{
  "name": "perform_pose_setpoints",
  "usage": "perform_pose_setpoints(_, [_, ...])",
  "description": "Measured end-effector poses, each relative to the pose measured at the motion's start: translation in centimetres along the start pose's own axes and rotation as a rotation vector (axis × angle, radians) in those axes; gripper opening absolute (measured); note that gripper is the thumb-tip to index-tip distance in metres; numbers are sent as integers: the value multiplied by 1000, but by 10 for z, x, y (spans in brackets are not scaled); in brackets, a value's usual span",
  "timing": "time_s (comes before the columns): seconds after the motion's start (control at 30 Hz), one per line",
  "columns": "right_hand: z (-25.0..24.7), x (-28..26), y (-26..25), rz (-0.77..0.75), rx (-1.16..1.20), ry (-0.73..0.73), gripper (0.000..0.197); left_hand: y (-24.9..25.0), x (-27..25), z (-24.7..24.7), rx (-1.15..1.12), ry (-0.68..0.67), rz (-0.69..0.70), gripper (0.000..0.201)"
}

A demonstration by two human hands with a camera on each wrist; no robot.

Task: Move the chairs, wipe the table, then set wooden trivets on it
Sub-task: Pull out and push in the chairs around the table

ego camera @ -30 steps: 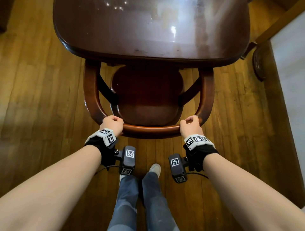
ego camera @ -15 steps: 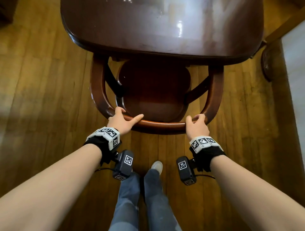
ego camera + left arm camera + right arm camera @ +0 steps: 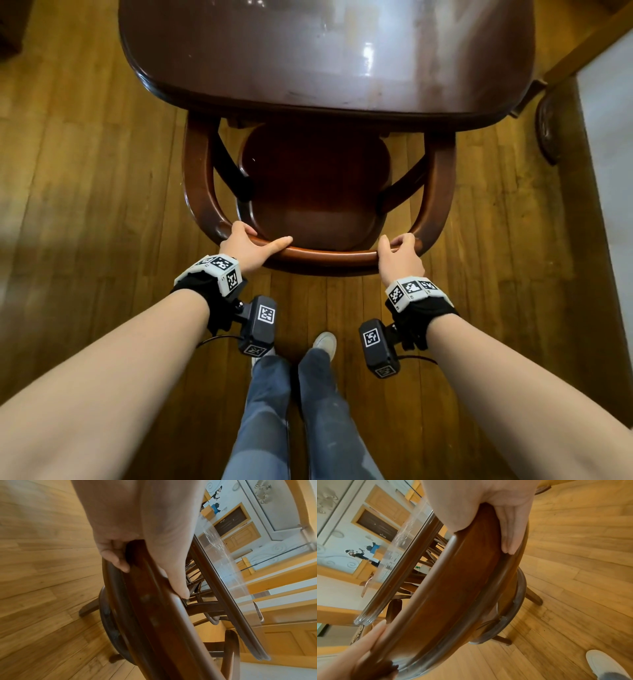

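A dark wooden chair (image 3: 318,255) stands tucked under the near end of the glossy dark table (image 3: 308,51), its round seat half under the top. My left hand (image 3: 260,241) grips the curved back rail at its left end, thumb stretched along the rail. My right hand (image 3: 395,246) grips the same rail at its right end. In the left wrist view my fingers (image 3: 118,561) curl behind the rail (image 3: 154,608). The right wrist view shows fingers (image 3: 510,527) wrapped over the rail (image 3: 453,588). No trivets or cloth are in view.
Wooden floor (image 3: 85,205) lies on both sides of the chair. My legs and a white shoe (image 3: 325,342) are right behind it. Another dark curved piece of furniture (image 3: 546,126) stands by a white surface (image 3: 609,171) at the right. More chair legs (image 3: 202,601) show under the table.
Both hands have shifted their hold on the back rail from tight fists to a looser grasp, and the left thumb now lies along the rail. The chair has hardly moved from the table.
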State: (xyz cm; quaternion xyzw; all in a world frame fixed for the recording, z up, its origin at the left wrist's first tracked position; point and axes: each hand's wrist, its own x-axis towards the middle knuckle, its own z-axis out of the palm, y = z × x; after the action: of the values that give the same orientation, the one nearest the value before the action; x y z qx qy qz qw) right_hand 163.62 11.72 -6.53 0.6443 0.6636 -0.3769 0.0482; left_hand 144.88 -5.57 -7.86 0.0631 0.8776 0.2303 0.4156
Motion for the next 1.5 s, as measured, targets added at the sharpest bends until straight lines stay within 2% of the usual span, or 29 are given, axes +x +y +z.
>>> perform_pose_setpoints(0.17, [-7, 3, -2, 3, -33, -22, 28, 2, -3, 3, 3, -2, -12, 85])
perform_pose_setpoints(0.3, [-20, 0, -8, -2, -62, -72, 48, 2, -7, -7, -20, -85, 14, 111])
perform_pose_setpoints(0.4, [-39, -10, -24, -35, -33, -72, 46, 5, -13, -32, -49, -112, -3, 111])
perform_pose_setpoints(0.53, [-39, -33, -73, -194, -57, -73, 38, 6, -10, -76, -9, -15, 29, 102])
perform_pose_setpoints(0.6, [-18, -46, -106, -303, -6, -166, 31, 2, -3, -100, 0, 54, 51, 88])
perform_pose_setpoints(0.67, [9, -59, -142, -386, -8, -275, 24, -5, 4, -124, -38, 70, 99, 63])
perform_pose_setpoints(0.73, [44, -73, -183, -423, -29, -360, 20, -19, 14, -156, -61, 75, 165, 40])
perform_pose_setpoints(0.8, [84, -86, -226, -447, -49, -395, 23, -37, 23, -198, -54, 92, 209, 27])
perform_pose_setpoints(0.9, [143, -110, -285, -495, -83, -383, 26, -69, 37, -267, 3, 134, 222, 22])
perform_pose_setpoints(1.03, [215, -144, -360, -546, -129, -404, 28, -113, 57, -362, -36, 183, 182, 15])
perform_pose_setpoints(1.17, [268, -164, -422, -557, -144, -448, 25, -137, 79, -434, -35, 225, 170, 20])
perform_pose_setpoints(1.33, [310, -160, -499, -599, -164, -446, 27, -142, 131, -499, -51, 218, 169, 21])
perform_pose_setpoints(1.5, [346, -121, -582, -583, -154, -430, 29, -115, 197, -561, -53, 249, 213, 17])
